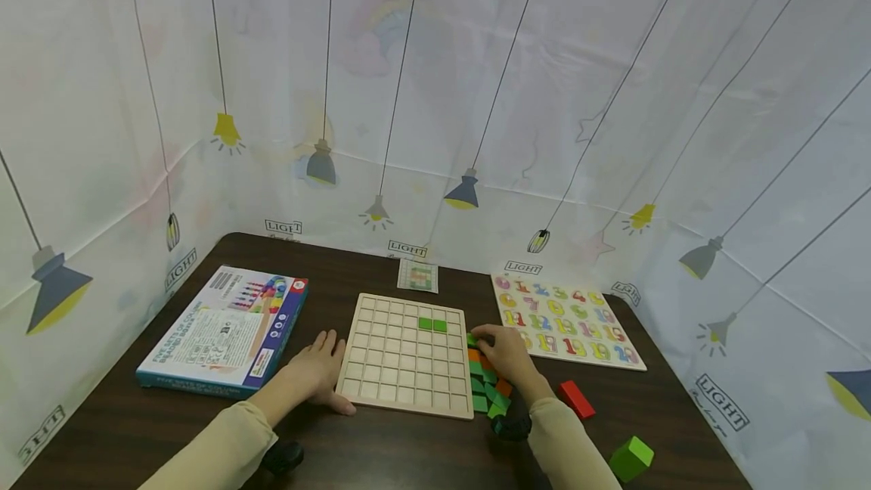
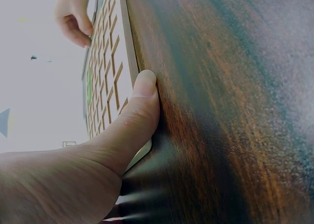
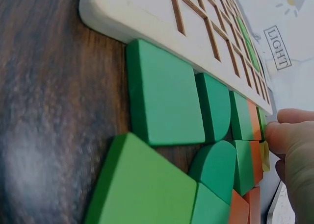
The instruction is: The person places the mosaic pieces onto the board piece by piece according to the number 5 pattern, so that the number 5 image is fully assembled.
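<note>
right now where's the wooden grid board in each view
Head: the wooden grid board lies centre on the table, between the left hand and right hand.
Left wrist: upper left, edge-on, above the left thumb.
Right wrist: along the top, above the green pieces.
Shared landmark: the green tiles set in the board.

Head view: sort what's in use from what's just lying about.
In use:
wooden grid board, steadied by left hand
green and orange tiles, under right hand

Lying about:
game box
number puzzle
pattern card
red block
green cube
</note>
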A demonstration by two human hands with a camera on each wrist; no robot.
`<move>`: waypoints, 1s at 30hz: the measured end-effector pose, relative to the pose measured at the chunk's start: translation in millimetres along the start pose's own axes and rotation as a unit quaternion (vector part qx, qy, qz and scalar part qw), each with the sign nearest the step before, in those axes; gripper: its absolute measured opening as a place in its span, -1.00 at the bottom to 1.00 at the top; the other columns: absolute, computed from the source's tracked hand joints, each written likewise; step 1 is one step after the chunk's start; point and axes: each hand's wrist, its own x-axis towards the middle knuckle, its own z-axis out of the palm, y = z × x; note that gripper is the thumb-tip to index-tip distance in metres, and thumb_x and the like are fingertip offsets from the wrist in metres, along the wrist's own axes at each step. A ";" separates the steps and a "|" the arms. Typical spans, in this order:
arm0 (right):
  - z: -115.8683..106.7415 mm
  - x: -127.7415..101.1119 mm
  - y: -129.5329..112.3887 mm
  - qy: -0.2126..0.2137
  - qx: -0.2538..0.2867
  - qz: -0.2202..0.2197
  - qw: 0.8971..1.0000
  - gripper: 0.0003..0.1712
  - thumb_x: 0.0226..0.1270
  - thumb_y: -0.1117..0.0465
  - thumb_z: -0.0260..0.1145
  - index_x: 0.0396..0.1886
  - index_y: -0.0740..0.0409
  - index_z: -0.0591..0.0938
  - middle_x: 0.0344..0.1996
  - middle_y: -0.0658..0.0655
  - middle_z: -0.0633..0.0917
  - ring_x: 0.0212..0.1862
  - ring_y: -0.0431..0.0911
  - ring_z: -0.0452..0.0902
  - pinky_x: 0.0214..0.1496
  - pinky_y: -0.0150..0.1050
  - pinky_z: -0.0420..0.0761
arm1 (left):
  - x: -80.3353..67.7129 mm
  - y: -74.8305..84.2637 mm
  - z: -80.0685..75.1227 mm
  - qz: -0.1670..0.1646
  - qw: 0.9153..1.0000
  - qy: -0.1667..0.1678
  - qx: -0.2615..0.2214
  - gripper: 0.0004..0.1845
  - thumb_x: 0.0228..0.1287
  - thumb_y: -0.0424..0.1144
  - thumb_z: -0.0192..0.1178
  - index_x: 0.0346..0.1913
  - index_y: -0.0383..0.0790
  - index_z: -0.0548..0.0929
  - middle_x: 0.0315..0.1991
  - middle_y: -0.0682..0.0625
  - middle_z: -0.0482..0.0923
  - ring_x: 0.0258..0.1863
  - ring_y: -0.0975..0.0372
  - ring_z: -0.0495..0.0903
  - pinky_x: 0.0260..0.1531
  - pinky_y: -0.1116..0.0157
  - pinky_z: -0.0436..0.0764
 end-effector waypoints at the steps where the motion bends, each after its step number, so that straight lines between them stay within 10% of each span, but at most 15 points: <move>1: 0.8 0.6 -0.1 0.000 0.003 0.000 1.000 -0.78 0.18 0.36 0.36 -0.16 0.15 0.71 -0.23 0.10 0.72 -0.25 -0.06 0.64 -0.21 -0.11 0.61 | -0.2 0.1 -0.5 0.000 1.000 0.001 -0.002 0.22 -0.17 0.31 0.39 0.37 -0.52 0.14 0.39 -0.45 -0.03 0.39 -0.21 -0.04 0.26 -0.05 0.17; 30: 8.8 13.1 -13.4 0.056 0.053 0.025 0.997 -0.64 0.14 0.39 0.38 -0.02 0.29 0.60 -0.21 0.14 0.65 -0.18 -0.02 0.59 -0.20 -0.11 0.59 | 2.8 -2.3 1.9 -0.012 1.000 -0.003 0.002 0.26 -0.20 0.35 0.37 0.39 -0.48 0.12 0.40 -0.42 -0.05 0.40 -0.18 -0.06 0.27 -0.04 0.16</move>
